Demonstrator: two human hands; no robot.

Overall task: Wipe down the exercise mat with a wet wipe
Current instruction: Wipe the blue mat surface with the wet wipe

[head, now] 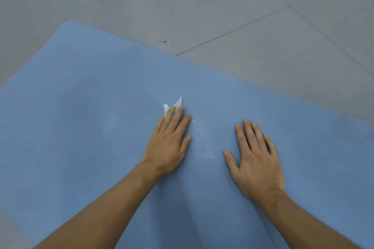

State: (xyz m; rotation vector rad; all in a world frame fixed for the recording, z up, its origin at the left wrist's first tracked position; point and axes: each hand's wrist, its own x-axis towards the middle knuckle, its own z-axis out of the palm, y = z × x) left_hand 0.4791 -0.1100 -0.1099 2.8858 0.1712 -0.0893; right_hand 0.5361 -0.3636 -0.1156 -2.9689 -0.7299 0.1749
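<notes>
Right hand (256, 159) flat on blue mat (81, 107), left hand (170, 143) flat, pressing white wipe (172, 106)

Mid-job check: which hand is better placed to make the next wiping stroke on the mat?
Left. The left hand presses the wet wipe onto the blue mat under its straight fingers. The right hand lies flat on bare mat with no wipe, and looks better suited to bracing.

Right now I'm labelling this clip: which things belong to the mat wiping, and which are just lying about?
Job:
blue mat
white wipe, pressed under the left hand
right hand, flat on the mat

Lying about:
tiled floor
dark speck on it
</notes>
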